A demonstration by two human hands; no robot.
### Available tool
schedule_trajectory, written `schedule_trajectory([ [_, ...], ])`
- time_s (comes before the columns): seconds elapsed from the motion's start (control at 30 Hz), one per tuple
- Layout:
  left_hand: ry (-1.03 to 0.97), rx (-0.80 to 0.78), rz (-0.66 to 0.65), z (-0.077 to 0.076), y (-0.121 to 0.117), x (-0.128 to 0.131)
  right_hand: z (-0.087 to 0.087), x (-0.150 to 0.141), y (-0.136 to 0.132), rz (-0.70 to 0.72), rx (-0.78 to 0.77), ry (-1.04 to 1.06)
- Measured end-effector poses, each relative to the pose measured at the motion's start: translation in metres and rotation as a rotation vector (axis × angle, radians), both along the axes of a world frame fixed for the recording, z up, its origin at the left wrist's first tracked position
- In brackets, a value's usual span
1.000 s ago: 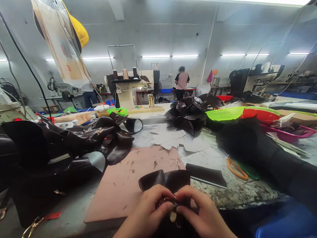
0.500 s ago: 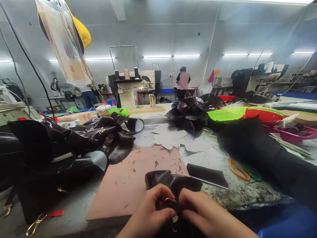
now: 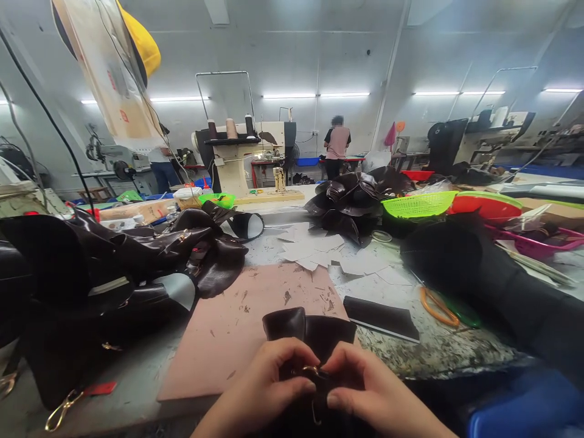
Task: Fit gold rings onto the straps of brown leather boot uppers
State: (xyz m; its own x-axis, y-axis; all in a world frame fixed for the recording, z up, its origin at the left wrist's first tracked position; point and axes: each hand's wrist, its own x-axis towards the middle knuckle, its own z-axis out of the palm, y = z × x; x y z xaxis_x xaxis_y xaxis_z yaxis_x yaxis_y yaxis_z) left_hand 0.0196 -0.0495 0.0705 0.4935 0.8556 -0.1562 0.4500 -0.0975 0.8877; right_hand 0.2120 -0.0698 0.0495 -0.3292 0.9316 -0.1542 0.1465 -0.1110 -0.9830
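Note:
At the front edge of the pink board, a dark brown leather bag part (image 3: 328, 334) sits between my hands, its upper flaps standing up. My left hand (image 3: 276, 380) is closed, fingers and thumb pinching the leather beside a small gold metal fitting (image 3: 310, 369). From the other side my right hand (image 3: 365, 383) grips the same piece, its index fingertip close to the fitting and its thumb lower down. Below them a thin gold hook shape (image 3: 316, 413) hangs against the dark material. The leather between the fingers is partly hidden.
Finished-looking dark leather pieces (image 3: 219, 267) heap up at left, with a gold clasp (image 3: 64, 410) at the edge. White paper pieces (image 3: 314, 246), a black strip (image 3: 381, 317), orange-handled scissors (image 3: 438, 307) and a green basket (image 3: 417, 207) lie beyond the pink board (image 3: 246, 298).
Both hands have shifted slightly left with the leather part, and the gold fitting shows more clearly between the fingers. My right thumb has moved lower and a little apart from the fitting.

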Motion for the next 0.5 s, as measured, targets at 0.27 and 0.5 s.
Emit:
schedule_trajectory([
  [0.27, -0.027, -0.097, -0.065, 0.0, 0.001, 0.003, 0.013, 0.011, -0.002, 0.181, 0.167, -0.277],
  [0.5, -0.176, -0.174, -0.009, -0.009, 0.001, 0.006, 0.015, 0.006, -0.004, 0.126, 0.297, -0.536],
])
